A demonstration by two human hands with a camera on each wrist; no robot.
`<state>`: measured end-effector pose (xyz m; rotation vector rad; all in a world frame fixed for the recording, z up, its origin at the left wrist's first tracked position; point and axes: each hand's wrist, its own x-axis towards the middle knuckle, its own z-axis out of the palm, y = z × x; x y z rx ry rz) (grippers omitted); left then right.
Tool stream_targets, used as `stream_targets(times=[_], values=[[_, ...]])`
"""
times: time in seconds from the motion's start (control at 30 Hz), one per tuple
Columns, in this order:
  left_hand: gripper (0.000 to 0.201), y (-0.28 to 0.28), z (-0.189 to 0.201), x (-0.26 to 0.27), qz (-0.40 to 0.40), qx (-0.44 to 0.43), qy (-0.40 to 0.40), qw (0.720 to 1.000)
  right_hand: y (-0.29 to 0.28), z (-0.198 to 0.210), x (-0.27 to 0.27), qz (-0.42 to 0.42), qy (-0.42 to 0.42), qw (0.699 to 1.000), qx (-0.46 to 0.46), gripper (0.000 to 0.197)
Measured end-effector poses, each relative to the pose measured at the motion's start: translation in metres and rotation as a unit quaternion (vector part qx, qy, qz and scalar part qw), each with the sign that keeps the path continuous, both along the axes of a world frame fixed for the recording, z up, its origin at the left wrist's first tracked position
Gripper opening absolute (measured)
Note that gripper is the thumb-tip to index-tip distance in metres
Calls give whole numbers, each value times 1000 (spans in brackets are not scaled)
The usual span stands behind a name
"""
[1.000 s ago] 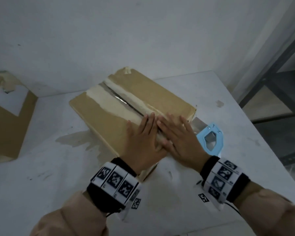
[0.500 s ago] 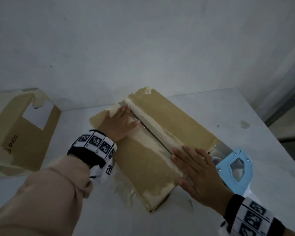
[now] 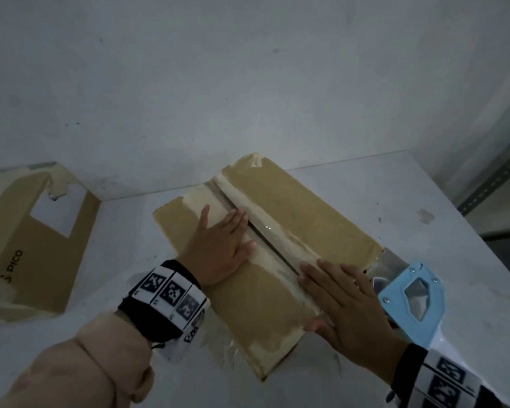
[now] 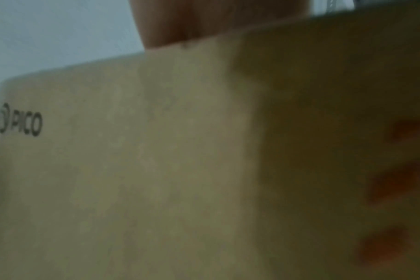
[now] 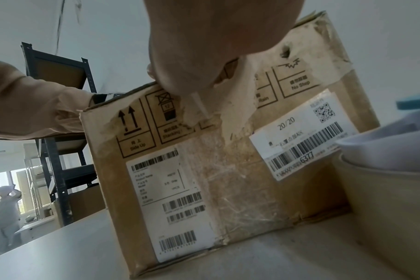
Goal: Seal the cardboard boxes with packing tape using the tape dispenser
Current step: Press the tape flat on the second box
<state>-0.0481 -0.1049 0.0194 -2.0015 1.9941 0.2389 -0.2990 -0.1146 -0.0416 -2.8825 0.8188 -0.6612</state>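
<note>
A brown cardboard box [image 3: 306, 213] lies on the white table [image 3: 424, 195], its two top flaps meeting along a centre seam with pale old tape residue. My left hand [image 3: 218, 245] lies flat on the left flap near the middle of the seam, fingers straight. My right hand [image 3: 348, 307] presses flat on the near end of the seam, fingers spread. The light blue tape dispenser [image 3: 412, 301] rests on the table just right of my right hand, untouched. In the right wrist view the box's labelled end face [image 5: 228, 161] fills the middle.
A second cardboard box [image 3: 27, 240] marked PICO with a white label stands at the table's left. A white wall runs behind the table. A dark metal shelf [image 3: 495, 178] stands off the right edge. In the right wrist view a person [image 5: 5, 208] stands far off.
My left hand slid away from me along the seam, from beside my right hand to the box's middle. My right hand stayed at the near end. The head view shifted down and left.
</note>
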Motion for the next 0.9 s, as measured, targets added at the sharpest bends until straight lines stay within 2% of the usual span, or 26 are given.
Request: stream_targets(times=[0.07, 0.17, 0.23, 0.3, 0.33, 0.43, 0.53, 0.63, 0.9], values=[[109, 6, -1, -3, -36, -25, 13, 999, 0, 2, 0, 1, 6, 1000, 1, 63], [109, 14, 3, -2, -69, -65, 106, 990, 1, 3, 0, 2, 14, 1000, 10, 63], [103, 12, 9, 4, -43, -77, 196, 977, 0, 5, 3, 0, 8, 1000, 19, 63], [104, 1, 15, 12, 5, -77, 221, 972, -4, 5, 10, -2, -2, 1000, 13, 62], [104, -7, 17, 18, 35, -71, 208, 975, -5, 4, 14, -3, -7, 1000, 7, 61], [77, -35, 21, 44, 108, -50, 125, 985, -8, 1, 23, -3, -12, 1000, -7, 56], [73, -53, 17, 70, 145, -17, 68, 987, -10, -1, 25, 9, -21, 1000, -20, 49], [72, -64, 11, 81, 140, 10, 35, 990, -12, -1, 26, 17, -31, 999, -26, 47], [63, -69, 5, 79, 78, -9, 5, 997, -12, -3, 31, 13, -32, 999, -17, 49]])
